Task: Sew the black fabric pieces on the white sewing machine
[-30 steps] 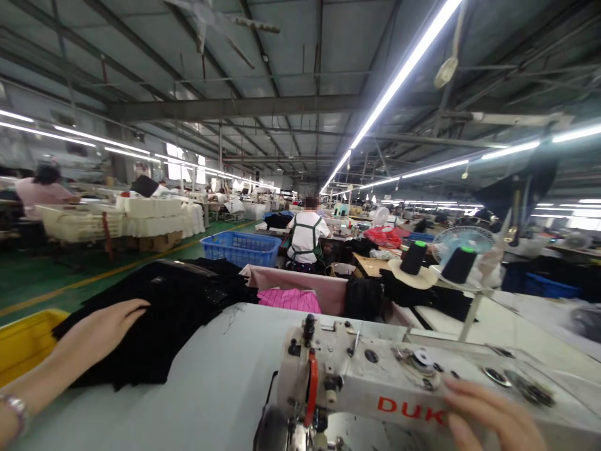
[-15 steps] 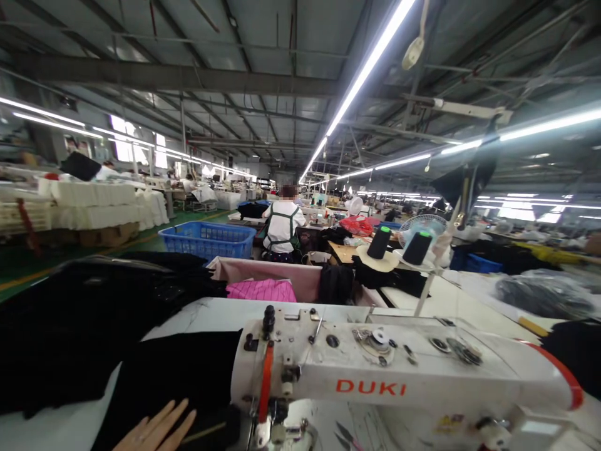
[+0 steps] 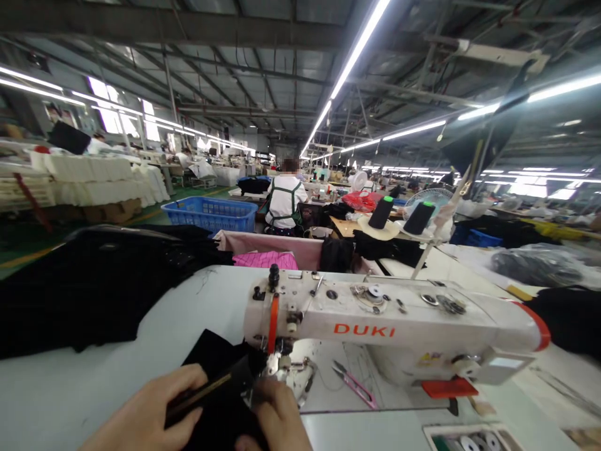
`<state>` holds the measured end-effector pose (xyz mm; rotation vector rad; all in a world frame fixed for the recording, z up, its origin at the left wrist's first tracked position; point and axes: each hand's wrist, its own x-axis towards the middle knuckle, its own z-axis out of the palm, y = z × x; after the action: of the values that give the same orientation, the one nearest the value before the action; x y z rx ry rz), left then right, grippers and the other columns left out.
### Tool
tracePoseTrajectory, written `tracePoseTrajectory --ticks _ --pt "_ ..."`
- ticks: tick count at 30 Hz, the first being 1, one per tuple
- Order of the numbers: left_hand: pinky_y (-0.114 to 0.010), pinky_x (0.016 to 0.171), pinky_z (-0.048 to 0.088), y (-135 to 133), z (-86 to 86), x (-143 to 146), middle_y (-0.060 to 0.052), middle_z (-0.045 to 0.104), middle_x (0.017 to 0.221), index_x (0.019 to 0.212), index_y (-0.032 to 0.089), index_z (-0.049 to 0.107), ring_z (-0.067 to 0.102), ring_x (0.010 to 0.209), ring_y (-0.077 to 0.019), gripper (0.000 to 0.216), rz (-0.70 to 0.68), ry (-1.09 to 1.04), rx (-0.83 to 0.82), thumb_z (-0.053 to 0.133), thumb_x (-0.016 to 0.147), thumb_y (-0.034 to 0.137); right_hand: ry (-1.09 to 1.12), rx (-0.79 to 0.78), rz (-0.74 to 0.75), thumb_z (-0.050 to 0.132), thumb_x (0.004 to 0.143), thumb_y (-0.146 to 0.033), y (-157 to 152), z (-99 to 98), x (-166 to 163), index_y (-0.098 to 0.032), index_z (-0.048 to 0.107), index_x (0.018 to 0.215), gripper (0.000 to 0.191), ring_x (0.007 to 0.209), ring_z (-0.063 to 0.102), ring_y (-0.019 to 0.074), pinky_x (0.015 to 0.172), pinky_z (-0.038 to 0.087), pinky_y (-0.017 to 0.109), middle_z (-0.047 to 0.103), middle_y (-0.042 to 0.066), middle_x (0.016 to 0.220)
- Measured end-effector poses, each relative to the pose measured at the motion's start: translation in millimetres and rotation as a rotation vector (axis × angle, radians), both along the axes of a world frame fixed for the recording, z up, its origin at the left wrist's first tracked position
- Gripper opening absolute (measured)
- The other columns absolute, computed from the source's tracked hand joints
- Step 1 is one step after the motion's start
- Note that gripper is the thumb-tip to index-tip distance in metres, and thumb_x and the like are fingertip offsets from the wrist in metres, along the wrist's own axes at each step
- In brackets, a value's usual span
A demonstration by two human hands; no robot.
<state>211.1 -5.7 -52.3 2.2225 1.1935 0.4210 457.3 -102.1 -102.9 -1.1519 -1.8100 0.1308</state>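
Observation:
My left hand (image 3: 157, 401) is closed on a piece of black fabric (image 3: 218, 410), thumb and fingers pinching a folded edge with a thin gold-coloured line along it. Close to the needle area of the white sewing machine (image 3: 366, 319), my right hand (image 3: 279, 416) curls its fingers on the same fabric; its fingertips are partly hidden. The fabric's far end reaches the presser foot area, where detail is blurred. A pair of pink-handled thread snips (image 3: 354, 385) lies on the machine bed, right of my right hand.
A large heap of black fabric (image 3: 94, 288) covers the table's left side. Behind the machine stand a pink-lined bin (image 3: 305, 250) and a blue basket (image 3: 211, 216). Two black thread cones (image 3: 419, 218) stand at right. Bobbins (image 3: 479, 443) sit in a tray at lower right. A person (image 3: 284, 203) sits ahead.
The view has tilted down. My left hand, flat on the fabric before, now pinches it. My right hand has come into view at the needle area. The black fabric has moved nearer me.

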Motion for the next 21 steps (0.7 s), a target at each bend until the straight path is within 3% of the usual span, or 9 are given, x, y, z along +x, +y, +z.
tracePoseTrajectory --ticks 4,7,11,13,16,18,21 --pt "-0.033 0.097 0.057 -32.7 34.1 -0.1 -0.005 0.077 0.117 0.120 0.027 0.070 0.072 0.109 -0.0291 0.038 0.077 -0.261 -0.218 0.069 0.085 0.042 -0.034 -0.049 0.103 0.073 0.093 -0.024 -2.4 21.1 -1.7 -0.022 0.071 0.108 0.015 0.143 0.054 0.0349 0.113 0.054 0.052 0.058 0.013 0.154" --pt "-0.035 0.095 0.058 -46.3 45.3 2.8 -0.006 0.079 0.113 0.115 0.026 0.076 0.073 0.108 -0.0310 0.040 0.167 -0.276 -0.282 0.076 0.084 0.051 -0.021 -0.103 0.156 0.071 0.093 -0.019 -6.9 45.5 -2.3 -0.024 0.074 0.111 0.019 0.146 0.052 0.0335 0.114 0.053 0.054 0.059 0.011 0.154" --pt "-0.037 0.096 0.058 -55.0 51.0 8.7 -0.006 0.079 0.113 0.116 0.025 0.077 0.073 0.107 -0.0303 0.045 0.105 -0.505 -0.460 0.080 0.082 0.054 0.028 -0.128 0.123 0.072 0.093 -0.019 -12.3 66.5 -3.0 -0.028 0.078 0.110 0.020 0.153 0.041 0.0364 0.116 0.047 0.063 0.046 0.006 0.165" --pt "-0.038 0.097 0.059 -56.3 53.3 10.5 -0.006 0.079 0.112 0.118 0.026 0.077 0.073 0.107 -0.0303 0.048 0.096 -0.570 -0.487 0.082 0.080 0.055 0.026 -0.126 0.136 0.073 0.093 -0.019 -13.2 74.2 -1.2 -0.030 0.079 0.107 0.019 0.150 0.044 0.0360 0.114 0.048 0.063 0.056 0.004 0.156" --pt "-0.035 0.092 0.061 -56.7 55.4 10.1 -0.005 0.080 0.104 0.109 0.026 0.081 0.074 0.102 -0.0294 0.040 0.124 -0.527 -0.455 0.082 0.080 0.053 0.046 -0.119 0.149 0.076 0.093 -0.019 -14.0 85.1 4.1 -0.029 0.080 0.100 0.013 0.117 0.066 0.0279 0.097 0.059 0.048 0.077 0.002 0.121" --pt "-0.033 0.088 0.062 -58.2 56.2 9.4 -0.005 0.080 0.100 0.103 0.025 0.082 0.074 0.098 -0.0288 0.036 0.156 -0.517 -0.427 0.084 0.079 0.052 0.083 -0.105 0.155 0.079 0.092 -0.019 -15.4 90.7 6.8 -0.028 0.079 0.097 0.010 0.096 0.068 0.0220 0.084 0.059 0.040 0.079 0.000 0.105" --pt "-0.034 0.087 0.063 -64.6 60.2 11.9 -0.004 0.080 0.097 0.104 0.025 0.082 0.075 0.097 -0.0294 0.042 0.239 -0.579 -0.444 0.087 0.073 0.053 0.136 -0.063 0.159 0.080 0.093 -0.022 -18.8 94.8 6.1 -0.027 0.078 0.091 0.005 0.090 0.067 0.0203 0.078 0.057 0.037 0.080 -0.002 0.095"
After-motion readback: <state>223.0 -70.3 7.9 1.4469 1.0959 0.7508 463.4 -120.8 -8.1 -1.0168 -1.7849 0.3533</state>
